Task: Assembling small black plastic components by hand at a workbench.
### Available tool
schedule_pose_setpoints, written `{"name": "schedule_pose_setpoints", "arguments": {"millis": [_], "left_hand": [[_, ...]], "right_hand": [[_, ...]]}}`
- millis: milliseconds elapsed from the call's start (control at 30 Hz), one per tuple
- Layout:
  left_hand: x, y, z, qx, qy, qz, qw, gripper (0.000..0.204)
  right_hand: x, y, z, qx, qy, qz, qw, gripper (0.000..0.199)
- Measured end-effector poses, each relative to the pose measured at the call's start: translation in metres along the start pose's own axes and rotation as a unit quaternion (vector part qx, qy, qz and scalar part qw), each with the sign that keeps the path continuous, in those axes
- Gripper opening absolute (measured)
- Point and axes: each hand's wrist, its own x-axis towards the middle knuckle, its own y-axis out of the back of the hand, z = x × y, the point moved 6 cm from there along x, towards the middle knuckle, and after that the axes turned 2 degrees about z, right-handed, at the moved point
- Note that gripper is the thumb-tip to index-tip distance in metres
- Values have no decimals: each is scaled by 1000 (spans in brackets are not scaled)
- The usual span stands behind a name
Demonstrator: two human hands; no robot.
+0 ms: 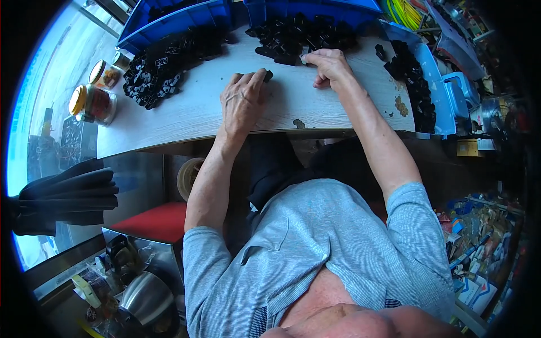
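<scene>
My left hand (243, 100) is over the middle of the light wood-grain table, its fingers closed on a small black plastic part (268, 76) that sticks out past the fingertips. Farther right, my right hand (331, 66) pinches a small greyish piece (305, 54) between thumb and fingertips. It is at the near edge of a heap of black plastic parts (304, 35). A second heap of black parts (153, 76), some with pale faces, spreads to the left of my left hand.
Two blue bins (174, 23) (315, 7) stand along the back. Lidded jars (100, 107) are at the left. A light blue tray (431, 73) with black parts lies at the right. The table (186, 121) has chipped patches; its near edge runs below my wrists.
</scene>
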Motion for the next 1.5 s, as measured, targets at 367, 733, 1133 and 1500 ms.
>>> {"name": "schedule_pose_setpoints", "arguments": {"millis": [367, 733, 1133, 1500], "left_hand": [[2, -1, 6, -233, 35, 111, 966, 30], [21, -31, 35, -81, -61, -10, 995, 28], [42, -33, 46, -103, -200, -43, 974, 33], [46, -47, 50, -147, -203, -22, 968, 33]], "right_hand": [[-35, 12, 5, -114, 74, -102, 985, 24], [-39, -2, 5, -157, 102, -137, 973, 32], [-35, 4, 10, -133, 79, -142, 978, 26], [-38, 5, 5, -122, 85, -138, 979, 28]]}}
